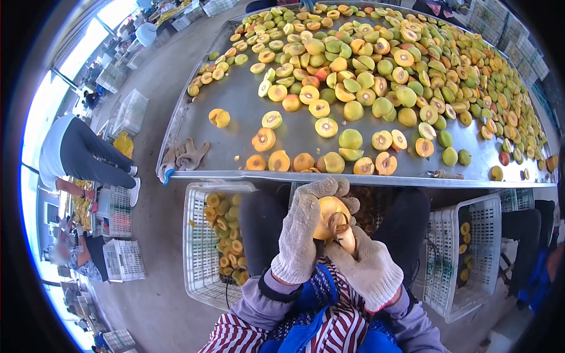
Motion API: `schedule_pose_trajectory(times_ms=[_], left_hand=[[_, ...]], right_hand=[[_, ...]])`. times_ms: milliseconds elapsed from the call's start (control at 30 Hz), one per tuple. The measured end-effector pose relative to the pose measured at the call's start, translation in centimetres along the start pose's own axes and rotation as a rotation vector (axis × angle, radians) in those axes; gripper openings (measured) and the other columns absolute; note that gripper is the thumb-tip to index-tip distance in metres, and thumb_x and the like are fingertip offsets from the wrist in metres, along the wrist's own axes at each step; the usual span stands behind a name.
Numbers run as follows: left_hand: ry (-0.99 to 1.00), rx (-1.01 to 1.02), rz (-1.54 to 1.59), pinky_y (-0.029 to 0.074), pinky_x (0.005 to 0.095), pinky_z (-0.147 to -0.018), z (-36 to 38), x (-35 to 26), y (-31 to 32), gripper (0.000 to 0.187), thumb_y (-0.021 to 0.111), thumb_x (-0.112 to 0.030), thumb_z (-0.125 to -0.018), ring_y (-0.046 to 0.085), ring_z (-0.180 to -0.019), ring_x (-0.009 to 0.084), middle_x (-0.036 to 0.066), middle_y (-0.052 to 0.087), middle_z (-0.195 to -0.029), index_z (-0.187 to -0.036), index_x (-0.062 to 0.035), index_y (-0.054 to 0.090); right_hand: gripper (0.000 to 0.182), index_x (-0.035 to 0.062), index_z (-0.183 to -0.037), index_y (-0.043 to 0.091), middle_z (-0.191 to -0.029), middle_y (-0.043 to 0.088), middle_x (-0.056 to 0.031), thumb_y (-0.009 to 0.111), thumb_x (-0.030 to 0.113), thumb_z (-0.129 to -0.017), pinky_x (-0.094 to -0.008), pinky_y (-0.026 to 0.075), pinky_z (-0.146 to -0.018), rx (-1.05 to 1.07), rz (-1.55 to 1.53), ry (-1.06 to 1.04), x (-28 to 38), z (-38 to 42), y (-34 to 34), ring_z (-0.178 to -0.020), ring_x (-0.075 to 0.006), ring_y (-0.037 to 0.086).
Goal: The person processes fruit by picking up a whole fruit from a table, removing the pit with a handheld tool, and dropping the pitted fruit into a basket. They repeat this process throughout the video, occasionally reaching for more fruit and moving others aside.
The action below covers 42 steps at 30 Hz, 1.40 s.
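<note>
In a whitish knitted glove, my left hand (299, 238) is closed around a yellow peach half (328, 213), just below the near edge of the metal table (197, 126). My right hand (371, 267), gloved alike, grips a small pitting knife (346, 240) by its pale handle. The knife's curved, dark blade is against the peach's face; how deep it sits is hard to see. Ahead on the table lie cut peach halves (326, 127), several with pits showing, and a large heap (406, 57) of green and yellow ones behind.
White crates of peach halves stand left (194, 259) and right (438, 267) of my knees. Spare gloves (187, 156) lie on the table's left corner, and a knife-like tool (444, 175) on its front edge. A bending person (88, 147) and more crates are at left.
</note>
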<state>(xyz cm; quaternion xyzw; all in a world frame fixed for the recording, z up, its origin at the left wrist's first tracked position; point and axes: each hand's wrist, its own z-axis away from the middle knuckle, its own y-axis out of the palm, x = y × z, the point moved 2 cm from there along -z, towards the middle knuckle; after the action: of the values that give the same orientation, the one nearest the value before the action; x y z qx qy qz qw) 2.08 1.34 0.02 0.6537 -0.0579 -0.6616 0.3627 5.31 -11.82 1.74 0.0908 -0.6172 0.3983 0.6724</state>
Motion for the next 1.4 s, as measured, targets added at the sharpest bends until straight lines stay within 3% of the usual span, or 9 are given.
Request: schedule_pose_trajectory(times_ms=[300, 400, 467, 567, 767, 933, 1100, 1333, 1400], left_hand=[[0.222, 0.039, -0.128, 0.051, 0.0385, -0.094, 1.2, 0.0, 1.0, 0.050, 0.048, -0.039, -0.104, 0.063, -0.109, 0.0255, 0.017, 0.056, -0.133, -0.133, 0.0008, 0.050], [0.445, 0.036, -0.400, 0.052, 0.0343, -0.088, 0.5, -0.1, 1.0, 0.043, 0.047, -0.035, -0.105, 0.065, -0.100, 0.0205, 0.015, 0.061, -0.125, -0.127, 0.0016, 0.055], [0.238, 0.088, -0.330, 0.053, 0.0325, -0.085, 0.0, -1.7, 1.1, 0.041, 0.048, -0.033, -0.105, 0.065, -0.096, 0.0185, 0.013, 0.063, -0.120, -0.124, 0.0018, 0.057], [-0.017, 0.092, -0.255, 0.053, 0.0287, -0.082, 0.0, -2.2, 1.5, 0.035, 0.051, -0.029, -0.104, 0.066, -0.091, 0.0156, 0.010, 0.067, -0.107, -0.116, 0.0027, 0.062], [0.395, 0.275, -0.847, 0.054, 0.0305, -0.075, -0.3, -3.8, 2.6, 0.019, 0.064, -0.017, -0.095, 0.069, -0.083, 0.0186, 0.014, 0.070, -0.099, -0.101, 0.0010, 0.068], [0.264, 0.415, -0.647, 0.056, 0.0374, -0.074, -1.5, -3.4, 2.2, 0.017, 0.061, -0.015, -0.095, 0.070, -0.084, 0.0266, 0.018, 0.070, -0.100, -0.095, 0.0012, 0.066], [0.754, 0.533, -0.705, 0.056, 0.0359, -0.070, -1.7, -3.6, 2.6, 0.013, 0.069, -0.014, -0.090, 0.070, -0.080, 0.0296, 0.011, 0.071, -0.098, -0.097, -0.0038, 0.068], [0.316, 0.493, -0.795, 0.056, 0.0335, -0.070, -2.4, -2.9, 2.2, 0.016, 0.072, -0.016, -0.086, 0.071, -0.082, 0.0267, 0.011, 0.071, -0.099, -0.097, -0.0059, 0.068], [0.882, 0.543, -0.819, 0.056, 0.0323, -0.072, -2.1, -3.4, 2.7, 0.018, 0.072, -0.018, -0.086, 0.071, -0.082, 0.0270, 0.013, 0.071, -0.098, -0.097, -0.0052, 0.069]], right_hand=[[0.028, 0.0048, -0.107, 0.062, -0.073, 0.067, -0.0150, 0.071, 0.026, -0.090, -0.0415, 0.053, -0.060, 0.013, -0.147, 0.010, -0.3, 0.5, 0.2, -0.066, -0.0340, 0.068], [0.025, 0.0050, -0.108, 0.062, -0.068, 0.065, -0.0076, 0.067, 0.025, -0.094, -0.0352, 0.050, -0.055, 0.158, -0.347, 0.151, -0.6, 0.4, 0.2, -0.058, -0.0205, 0.064], [0.022, 0.0050, -0.100, 0.062, -0.063, 0.058, -0.0004, 0.064, 0.026, -0.097, -0.0272, 0.042, -0.047, 0.352, -0.573, 0.388, -0.6, 0.6, 0.2, -0.051, -0.0091, 0.053], [0.023, 0.0060, -0.090, 0.059, -0.059, 0.052, 0.0020, 0.062, 0.027, -0.098, -0.0222, 0.033, -0.042, 0.428, -0.710, 0.518, 0.2, 0.9, -0.3, -0.046, -0.0059, 0.046], [0.023, 0.0063, -0.084, 0.057, -0.055, 0.047, 0.0013, 0.062, 0.025, -0.096, -0.0234, 0.029, -0.036, 0.670, -0.970, 0.625, -0.6, 1.3, -1.6, -0.040, -0.0072, 0.040], [0.021, 0.0059, -0.083, 0.057, -0.054, 0.046, 0.0011, 0.061, 0.023, -0.095, -0.0237, 0.028, -0.036, 0.755, -1.198, 0.575, -2.1, 1.6, -1.0, -0.040, -0.0070, 0.038], [0.020, 0.0071, -0.082, 0.055, -0.057, 0.046, 0.0015, 0.060, 0.022, -0.094, -0.0238, 0.030, -0.036, 0.761, -1.276, 0.445, -1.9, 1.8, -0.7, -0.041, -0.0075, 0.040], [0.023, 0.0050, -0.079, 0.053, -0.051, 0.044, 0.0008, 0.059, 0.020, -0.095, -0.0245, 0.031, -0.034, 0.727, -1.349, 0.487, -1.6, 1.8, -0.8, -0.037, -0.0088, 0.039], [0.020, 0.0072, -0.080, 0.053, -0.056, 0.046, 0.0014, 0.058, 0.020, -0.095, -0.0239, 0.032, -0.036, 0.792, -1.425, 0.458, -2.2, 1.8, -0.5, -0.041, -0.0085, 0.041]])
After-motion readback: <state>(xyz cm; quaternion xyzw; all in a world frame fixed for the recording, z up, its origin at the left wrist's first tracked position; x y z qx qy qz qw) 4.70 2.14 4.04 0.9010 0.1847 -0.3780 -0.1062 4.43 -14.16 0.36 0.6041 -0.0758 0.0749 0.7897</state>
